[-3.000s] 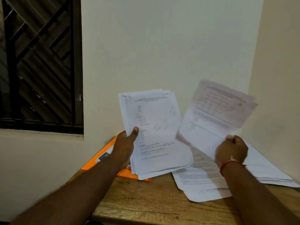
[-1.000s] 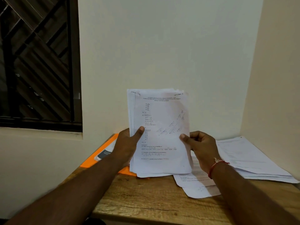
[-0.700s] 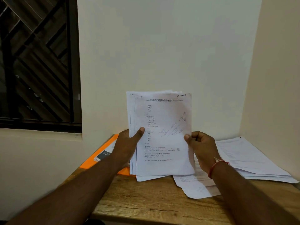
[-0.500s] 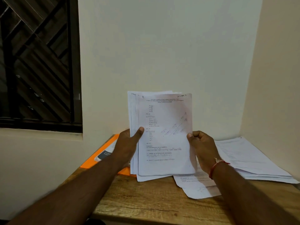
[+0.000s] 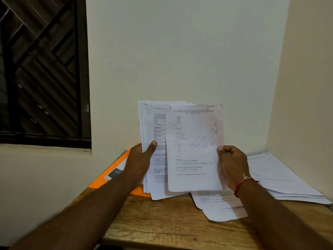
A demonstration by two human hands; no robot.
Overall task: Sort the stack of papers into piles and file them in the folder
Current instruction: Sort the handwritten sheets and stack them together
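Orange folder lying flat on the wooden surface at 8 o'clock of the held stack of papers, partly hidden by the left hand. A dark-and-white label shows on its cover; its contents cannot be seen. The left hand grips the upright stack at its left edge, thumb across the front. The right hand, fingers curled, pinches the right edge of the front sheet, which sits offset toward 3 o'clock over the stack. Two loose piles lie on the surface, one at 5 o'clock of the stack and the other at 4 o'clock.
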